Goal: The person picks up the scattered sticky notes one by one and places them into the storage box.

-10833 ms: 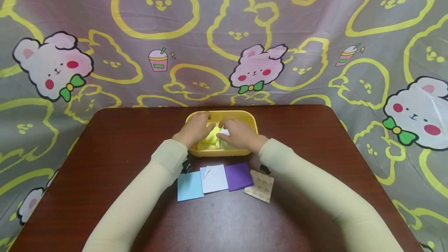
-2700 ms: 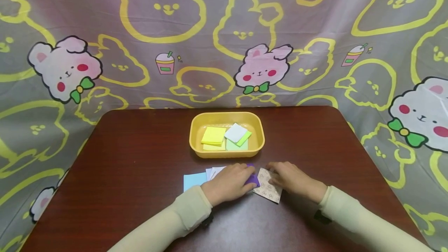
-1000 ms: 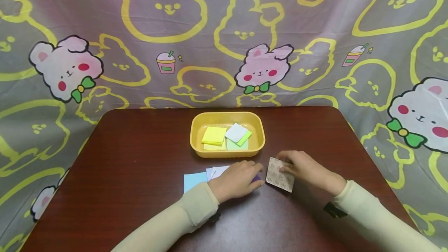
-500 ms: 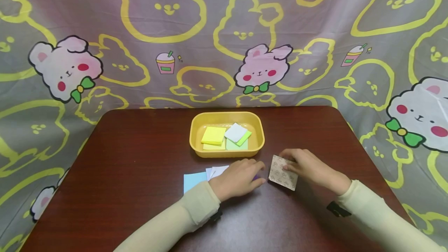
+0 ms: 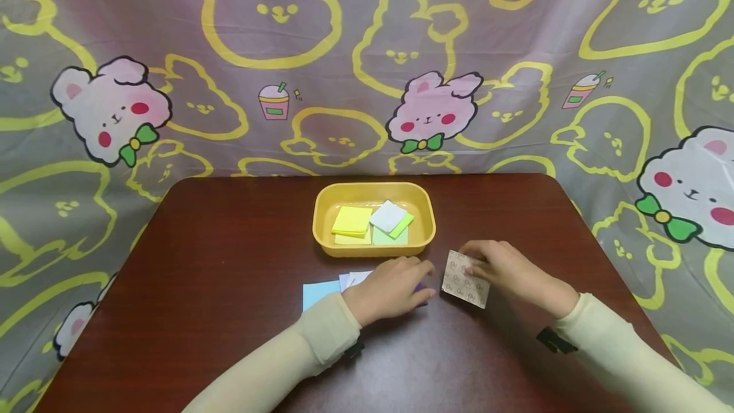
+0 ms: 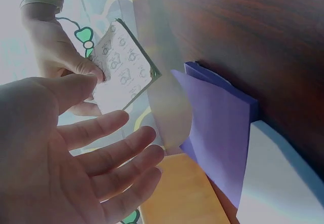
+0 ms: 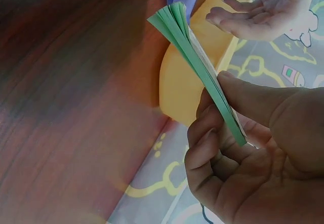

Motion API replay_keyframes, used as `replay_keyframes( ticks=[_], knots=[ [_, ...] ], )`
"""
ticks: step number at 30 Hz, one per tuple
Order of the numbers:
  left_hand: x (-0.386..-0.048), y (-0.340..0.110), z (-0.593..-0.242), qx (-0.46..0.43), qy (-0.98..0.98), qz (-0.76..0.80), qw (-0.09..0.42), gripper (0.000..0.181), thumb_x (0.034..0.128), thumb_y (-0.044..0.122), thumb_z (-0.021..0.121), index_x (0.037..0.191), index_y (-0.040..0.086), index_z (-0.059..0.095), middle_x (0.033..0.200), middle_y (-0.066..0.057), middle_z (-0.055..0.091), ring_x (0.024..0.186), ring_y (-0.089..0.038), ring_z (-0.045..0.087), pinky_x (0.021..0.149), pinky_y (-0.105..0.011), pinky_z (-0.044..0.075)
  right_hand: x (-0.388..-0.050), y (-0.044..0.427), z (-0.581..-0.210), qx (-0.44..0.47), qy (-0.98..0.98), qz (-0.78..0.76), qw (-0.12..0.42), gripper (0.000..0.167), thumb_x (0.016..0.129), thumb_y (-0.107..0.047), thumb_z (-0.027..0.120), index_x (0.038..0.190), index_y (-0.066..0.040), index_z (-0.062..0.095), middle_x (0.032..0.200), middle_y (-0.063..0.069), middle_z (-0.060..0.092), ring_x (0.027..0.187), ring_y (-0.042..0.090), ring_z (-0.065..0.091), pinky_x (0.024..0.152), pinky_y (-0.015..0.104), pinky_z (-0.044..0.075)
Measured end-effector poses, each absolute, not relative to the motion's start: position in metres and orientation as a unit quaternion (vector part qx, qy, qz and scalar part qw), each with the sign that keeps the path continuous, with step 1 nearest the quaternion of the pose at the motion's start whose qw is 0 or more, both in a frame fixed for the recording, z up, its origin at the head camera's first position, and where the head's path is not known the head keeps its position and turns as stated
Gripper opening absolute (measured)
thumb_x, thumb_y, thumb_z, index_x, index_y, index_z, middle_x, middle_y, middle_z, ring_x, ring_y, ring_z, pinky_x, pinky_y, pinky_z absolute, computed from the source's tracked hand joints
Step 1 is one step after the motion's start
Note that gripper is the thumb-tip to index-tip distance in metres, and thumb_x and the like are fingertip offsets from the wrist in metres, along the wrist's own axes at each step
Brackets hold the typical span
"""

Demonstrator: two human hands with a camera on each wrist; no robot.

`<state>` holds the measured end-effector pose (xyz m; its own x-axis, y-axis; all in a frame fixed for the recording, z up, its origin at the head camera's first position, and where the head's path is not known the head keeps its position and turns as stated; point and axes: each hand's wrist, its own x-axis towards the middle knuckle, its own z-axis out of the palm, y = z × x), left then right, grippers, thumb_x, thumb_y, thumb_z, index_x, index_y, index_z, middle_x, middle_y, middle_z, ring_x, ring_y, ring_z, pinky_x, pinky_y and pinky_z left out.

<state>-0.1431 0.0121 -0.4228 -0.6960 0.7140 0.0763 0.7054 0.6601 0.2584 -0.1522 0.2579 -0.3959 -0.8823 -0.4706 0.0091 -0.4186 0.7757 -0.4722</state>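
My right hand (image 5: 513, 276) holds a sticky note pad (image 5: 466, 280) between thumb and fingers, to the right of the basket's front corner. Its face is tan with small printed figures; in the right wrist view the pad's green sheet edges (image 7: 202, 72) fan apart at the far end. My left hand (image 5: 390, 292) hovers with spread, relaxed fingers and holds nothing. Beneath and beside it lies a purple sticky note pad (image 6: 220, 127), mostly hidden in the head view. A white pad (image 5: 359, 277) and a light blue pad (image 5: 320, 294) lie further left, partly covered by the left hand and sleeve.
A yellow plastic basket (image 5: 320, 234) stands behind the pads. In it lie a bright yellow pad (image 5: 352, 220), a white pad (image 5: 388, 216) and green ones (image 5: 391, 236). The dark wooden table (image 5: 229, 234) backs onto a patterned cloth (image 5: 344, 37).
Both hands have left the basket. The right hand has taken the patterned pad from beside the purple one, moving it right and away from me. The left hand has shifted slightly right.
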Motion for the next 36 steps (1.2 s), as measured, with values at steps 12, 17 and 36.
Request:
replay_keyframes(
  ticks=[12, 17, 36],
  knots=[
    [-0.147, 0.011, -0.418, 0.397, 0.908, 0.135, 0.0, 0.032, 0.0999, 0.037, 0.062, 0.121, 0.013, 0.064, 0.108, -0.001, 0.071, 0.098, -0.015, 0.069, 0.087, -0.029, 0.055, -0.154, 0.256, -0.385, -0.239, 0.938, -0.246, 0.052, 0.019, 0.092, -0.007, 0.072, 0.111, -0.006, 0.071, 0.097, -0.001, 0.074, 0.083, 0.009, 0.064, 0.071, 0.027, 0.053],
    [-0.148, 0.012, -0.415, 0.396, 0.909, 0.131, -0.006, 0.032, 0.0997, 0.037, 0.063, 0.12, 0.013, 0.064, 0.105, -0.001, 0.07, 0.095, -0.015, 0.068, 0.086, -0.03, 0.055, -0.154, 0.255, -0.38, -0.235, 0.939, -0.246, 0.044, 0.02, 0.091, -0.006, 0.072, 0.111, -0.006, 0.071, 0.096, 0.0, 0.074, 0.082, 0.008, 0.065, 0.071, 0.027, 0.053],
    [-0.156, 0.011, -0.406, 0.388, 0.909, 0.155, 0.0, 0.033, 0.0996, 0.035, 0.063, 0.122, 0.01, 0.065, 0.11, -0.004, 0.072, 0.101, -0.017, 0.069, 0.087, -0.031, 0.056, -0.159, 0.256, -0.367, -0.239, 0.941, -0.238, 0.016, 0.02, 0.091, -0.005, 0.072, 0.111, -0.005, 0.071, 0.096, 0.0, 0.074, 0.082, 0.01, 0.065, 0.071, 0.03, 0.054]
  ],
)
